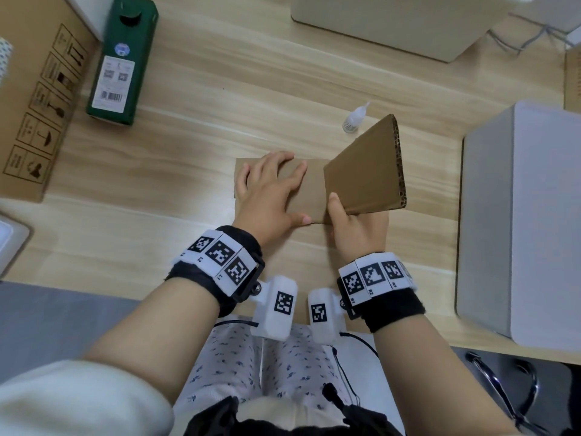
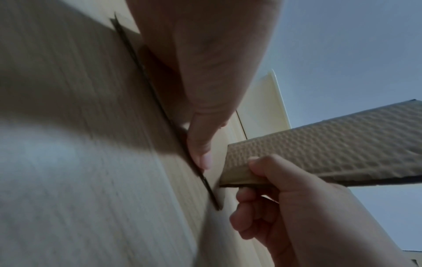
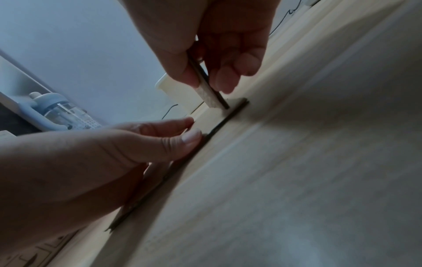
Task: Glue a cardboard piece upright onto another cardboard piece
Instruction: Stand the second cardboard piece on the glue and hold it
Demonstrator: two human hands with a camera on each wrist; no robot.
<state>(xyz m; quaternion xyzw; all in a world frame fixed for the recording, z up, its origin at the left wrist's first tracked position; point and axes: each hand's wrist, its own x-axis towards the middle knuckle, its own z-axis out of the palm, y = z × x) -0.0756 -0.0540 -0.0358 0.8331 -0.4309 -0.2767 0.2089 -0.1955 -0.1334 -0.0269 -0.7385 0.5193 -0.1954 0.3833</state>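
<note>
A flat brown cardboard piece point(image 1: 314, 190) lies on the wooden table in the head view. My left hand point(image 1: 270, 190) lies spread flat on its left part, fingers straight, pressing it down. My right hand point(image 1: 355, 228) pinches the near edge of a second cardboard piece point(image 1: 367, 171), thumb on one face and fingers on the other. This piece stands tilted over the flat one's right part, its corrugated edge showing at the right. In the right wrist view the held cardboard piece point(image 3: 212, 97) has its lower corner touching the flat piece point(image 3: 214, 115). The left wrist view shows the held cardboard piece point(image 2: 331, 148).
A small white glue bottle point(image 1: 353, 118) stands just behind the cardboard. A green carton point(image 1: 121, 61) lies at the back left beside a big brown box point(image 1: 34, 99). A grey box point(image 1: 518, 221) stands close at the right, and a pale box point(image 1: 393, 23) sits at the back.
</note>
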